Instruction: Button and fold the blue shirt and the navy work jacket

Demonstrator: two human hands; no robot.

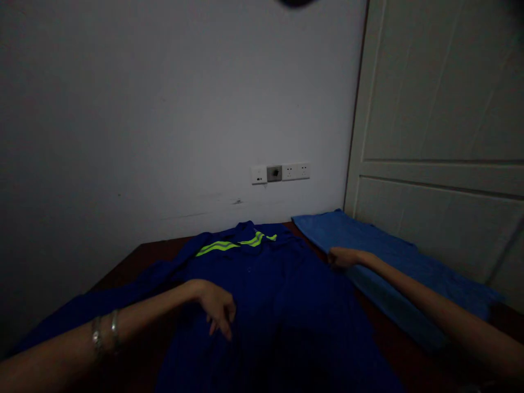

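A dark blue work jacket (262, 284) with yellow-green and grey reflective stripes across the chest lies spread out, its collar toward the wall. My left hand (219, 307) is over the middle of its front, with fingers curled down and closed on the cloth. At the jacket's right side, my right hand (343, 257) is closed in a fist on the fabric there. The left sleeve area stretches out beneath my left forearm. Deep shadow hides the jacket's lower part.
A lighter blue folded cloth (368, 240) lies to the right, partly under my right forearm. Dark red tabletop (151, 254) shows around the jacket. Behind stands a grey wall with a row of sockets (295, 171); a pale panelled door (442, 136) borders the right.
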